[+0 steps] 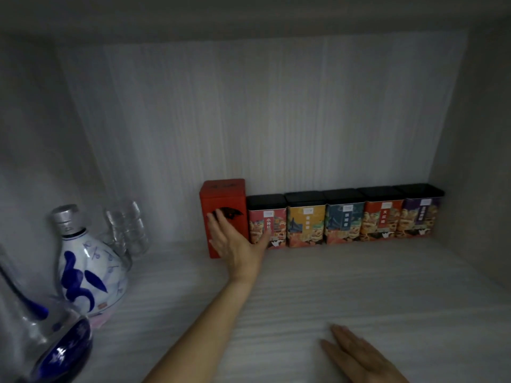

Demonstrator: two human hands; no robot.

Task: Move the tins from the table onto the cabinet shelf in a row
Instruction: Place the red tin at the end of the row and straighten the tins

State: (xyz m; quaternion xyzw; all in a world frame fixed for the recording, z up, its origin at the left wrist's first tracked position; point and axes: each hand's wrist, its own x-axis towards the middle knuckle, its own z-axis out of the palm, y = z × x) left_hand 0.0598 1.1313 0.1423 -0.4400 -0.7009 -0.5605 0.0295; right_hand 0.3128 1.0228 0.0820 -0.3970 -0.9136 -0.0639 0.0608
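Along the back wall of the cabinet shelf [359, 286] stands a row of tins. At its left end is a taller red tin [224, 194]. To its right stand several black-lidded tins side by side: pink [260, 228], yellow [305, 225], blue [344, 222], orange [383, 219] and purple [420, 217]. My left hand [237, 244] lies flat against the red tin's front with its fingers spread, and its thumb reaches across the pink tin. My right hand [356, 355] rests open on the shelf near the front edge, holding nothing.
A blue-and-white ceramic bottle [91, 269] with a silver cap stands at the left. Stacked clear glasses [127, 228] are behind it. A clear glass vessel with blue marks [41, 327] is at the near left corner. The cabinet's right wall is next to the purple tin.
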